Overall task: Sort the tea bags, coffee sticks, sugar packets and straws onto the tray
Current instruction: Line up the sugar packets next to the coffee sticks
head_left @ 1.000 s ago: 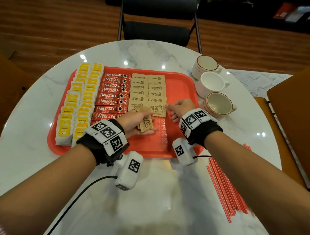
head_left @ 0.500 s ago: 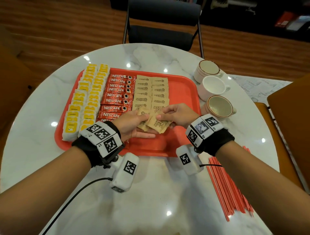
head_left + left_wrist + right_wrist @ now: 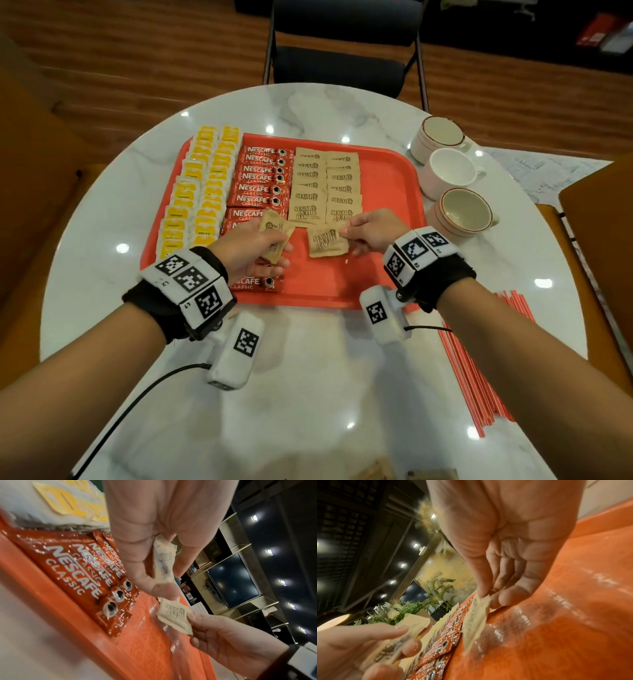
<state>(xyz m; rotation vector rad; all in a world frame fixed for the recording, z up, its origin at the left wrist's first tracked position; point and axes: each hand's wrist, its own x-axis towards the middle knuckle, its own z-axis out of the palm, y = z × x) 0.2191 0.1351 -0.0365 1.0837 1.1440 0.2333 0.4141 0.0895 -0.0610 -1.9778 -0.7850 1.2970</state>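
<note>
An orange-red tray [image 3: 387,171] holds rows of yellow-labelled tea bags [image 3: 202,192], red Nescafe coffee sticks [image 3: 260,178] and brown sugar packets [image 3: 325,185]. My left hand [image 3: 253,243] grips a small stack of sugar packets [image 3: 274,233] [image 3: 163,563] above the coffee sticks. My right hand [image 3: 370,231] pinches one sugar packet [image 3: 327,241] [image 3: 175,616] [image 3: 476,618] by its right edge, low over the tray just below the sugar rows. Red straws [image 3: 479,359] lie on the marble table [image 3: 325,377] by my right forearm.
Three cups [image 3: 462,212] stand on the table just right of the tray. A black chair [image 3: 342,58] is at the far side, and orange seats flank the table. One coffee stick [image 3: 257,283] lies near the tray's front edge.
My right hand has drawn one sugar packet off the stack in my left hand and carried it to the right, down over the tray. The two hands have moved apart.
</note>
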